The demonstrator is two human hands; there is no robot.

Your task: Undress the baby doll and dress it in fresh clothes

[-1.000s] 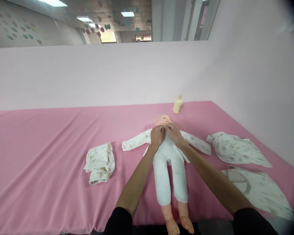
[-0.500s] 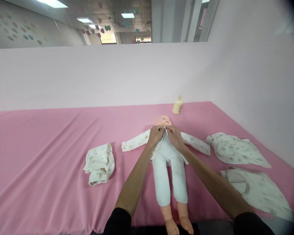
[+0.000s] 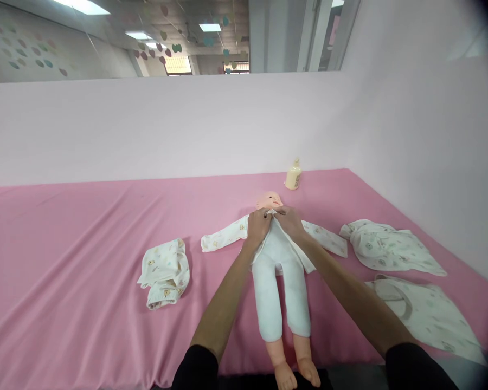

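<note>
A baby doll lies on its back, head away from me, its feet toward the near edge. It wears a white printed baby shirt with both sleeves spread out sideways. The shirt's front hangs apart below the neck, baring the white cloth body. At the collar, my left hand pinches one side of the shirt's front. Close beside it, my right hand is closed on the other side of the collar. The fingertips nearly meet under the doll's chin, and the exact fastening between them is hidden.
Left of the doll lies a folded printed garment. Two more printed garments, one bundled and one spread flatter, lie at the right. A cream pump bottle stands behind the doll's head. Pink cloth covers the surface, with walls behind and right.
Both hands stay at the collar with only small finger movements. The right side of the shirt front has shifted slightly, and the view has moved a little.
</note>
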